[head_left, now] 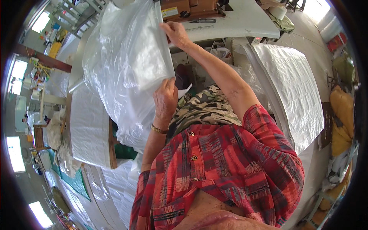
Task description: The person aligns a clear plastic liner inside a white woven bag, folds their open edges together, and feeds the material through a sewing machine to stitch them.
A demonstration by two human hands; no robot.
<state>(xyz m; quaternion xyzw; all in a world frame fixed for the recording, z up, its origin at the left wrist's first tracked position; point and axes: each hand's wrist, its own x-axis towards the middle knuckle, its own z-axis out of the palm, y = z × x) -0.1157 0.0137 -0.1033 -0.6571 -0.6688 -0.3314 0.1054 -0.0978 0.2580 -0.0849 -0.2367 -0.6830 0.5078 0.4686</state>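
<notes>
Translucent plastic bag (126, 57) hangs in front of the person, above the lap and beside the white worktop (237, 19); both hands hold its right edge. Right hand (175, 33) pinches the upper part of that edge, fingers closed on the film; left hand (165, 100) grips the lower corner, fingers curled shut around it. It looks light, limp and slippery, prone to crumpling; gripping the edge at 2 well-separated spots should keep it spread; woven white sacks (295, 92) lie nearby.

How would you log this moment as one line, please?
left hand: grips clear plastic bag lower edge | right hand: grips its upper edge | bag: held up, spread | woven sacks: stacked right
</notes>
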